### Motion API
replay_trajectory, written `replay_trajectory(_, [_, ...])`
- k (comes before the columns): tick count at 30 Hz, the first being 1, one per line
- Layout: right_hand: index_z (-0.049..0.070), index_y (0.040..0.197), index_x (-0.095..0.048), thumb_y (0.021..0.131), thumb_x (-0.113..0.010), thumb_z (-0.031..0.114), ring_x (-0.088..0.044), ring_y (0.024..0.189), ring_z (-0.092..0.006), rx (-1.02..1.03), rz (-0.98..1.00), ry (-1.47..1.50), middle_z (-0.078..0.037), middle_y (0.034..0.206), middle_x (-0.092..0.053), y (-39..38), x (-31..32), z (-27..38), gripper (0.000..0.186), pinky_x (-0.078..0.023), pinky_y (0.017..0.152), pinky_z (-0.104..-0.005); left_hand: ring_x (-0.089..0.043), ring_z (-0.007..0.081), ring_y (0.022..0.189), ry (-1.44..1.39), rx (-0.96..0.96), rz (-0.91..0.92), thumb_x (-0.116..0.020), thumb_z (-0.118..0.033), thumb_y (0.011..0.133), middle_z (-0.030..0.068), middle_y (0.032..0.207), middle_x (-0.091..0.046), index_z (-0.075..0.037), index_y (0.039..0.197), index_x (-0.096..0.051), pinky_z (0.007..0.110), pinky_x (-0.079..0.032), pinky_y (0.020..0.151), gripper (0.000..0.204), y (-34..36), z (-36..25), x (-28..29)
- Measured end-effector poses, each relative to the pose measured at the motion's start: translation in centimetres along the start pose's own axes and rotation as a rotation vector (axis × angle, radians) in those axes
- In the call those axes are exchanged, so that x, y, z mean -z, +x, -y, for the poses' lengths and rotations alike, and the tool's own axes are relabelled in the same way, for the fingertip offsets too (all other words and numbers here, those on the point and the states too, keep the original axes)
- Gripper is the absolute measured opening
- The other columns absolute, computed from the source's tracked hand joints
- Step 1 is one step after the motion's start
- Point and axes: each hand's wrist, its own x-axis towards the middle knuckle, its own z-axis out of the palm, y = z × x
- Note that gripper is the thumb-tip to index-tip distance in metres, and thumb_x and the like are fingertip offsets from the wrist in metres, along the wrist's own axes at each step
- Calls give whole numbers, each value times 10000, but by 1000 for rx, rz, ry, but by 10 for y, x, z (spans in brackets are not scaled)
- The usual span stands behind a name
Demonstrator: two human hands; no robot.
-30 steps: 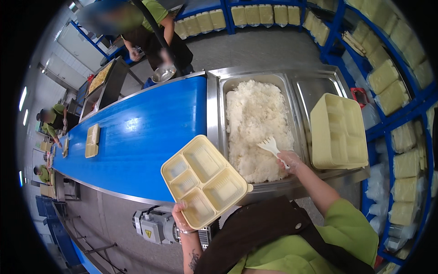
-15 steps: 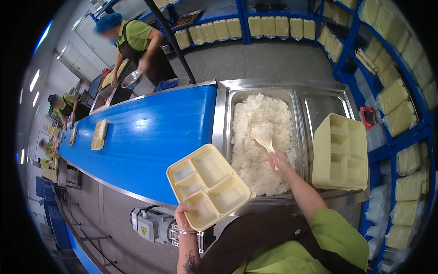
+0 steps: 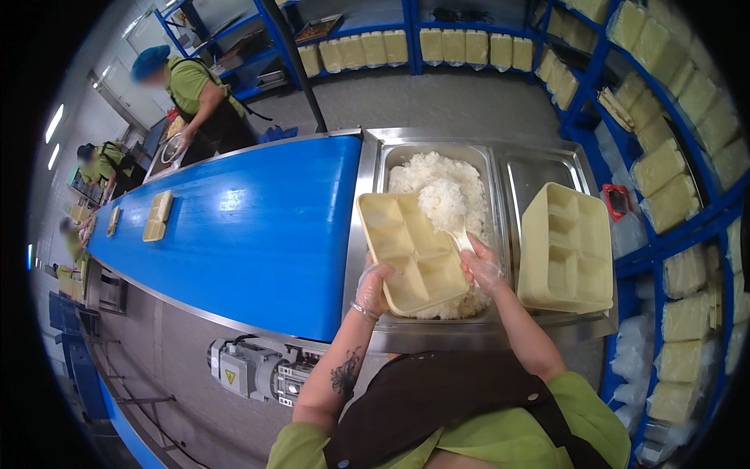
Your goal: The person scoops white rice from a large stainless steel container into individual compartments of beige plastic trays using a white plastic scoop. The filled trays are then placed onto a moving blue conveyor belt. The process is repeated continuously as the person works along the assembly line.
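Blue shelving (image 3: 437,16), grey floor (image 3: 437,102), seemingly concrete.

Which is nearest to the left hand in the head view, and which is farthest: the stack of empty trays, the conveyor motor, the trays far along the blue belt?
From the left hand:
1. Conveyor motor, below the belt, to its lower left.
2. Stack of empty trays, to its right, beyond the rice pan.
3. Trays far along the blue belt, far to its left.

One tray (image 3: 410,254) in hand, one stack of trays (image 3: 566,246) beside it, two trays (image 3: 158,216) far down the belt (image 3: 250,227), one scoop (image 3: 457,234) of rice, two steel pans (image 3: 539,168), three other people (image 3: 195,86), two gloved hands (image 3: 371,285)
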Motion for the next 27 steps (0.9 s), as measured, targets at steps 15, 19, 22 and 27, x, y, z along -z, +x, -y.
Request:
replay_trajectory(15, [148, 1232, -251, 800, -430, 126, -334, 361, -47, -26, 54, 10, 7, 526, -404, -28, 4, -12, 468, -297, 311, -186, -487, 205, 790, -57, 54, 48, -366, 50, 600, 101, 940, -459, -100, 1108, -319, 318, -444, 661, 531, -35, -3, -3])
replay_trajectory(19, [143, 1228, -262, 801, -426, 119, -335, 362, -49, -30, 75, -7, 7, 525, -400, -32, 1, -9, 458, -297, 313, -184, -487, 194, 786, -26, 50, 32, -375, 48, 609, 96, 926, -467, -101, 1103, -325, 308, -443, 654, 518, -41, -4, 1])
replay_trajectory(22, [138, 1225, -271, 801, -425, 113, -332, 361, -51, -40, 90, -7, 4, 526, -401, -33, -1, -11, 452, -295, 315, -184, -486, 186, 786, -8, 43, 20, -381, 46, 613, 90, 925, -469, -103, 1110, -322, 299, -441, 656, 522, -46, -4, 2])
replay_trajectory(27, [132, 1222, -277, 801, -424, 101, -327, 360, -55, -65, 139, 1, -4, 532, -406, -36, -3, -12, 447, -291, 317, -184, -485, 179, 787, -15, 6, 16, -386, 42, 612, 90, 938, -473, -101, 1136, -317, 282, -433, 674, 548, -55, -3, 7])
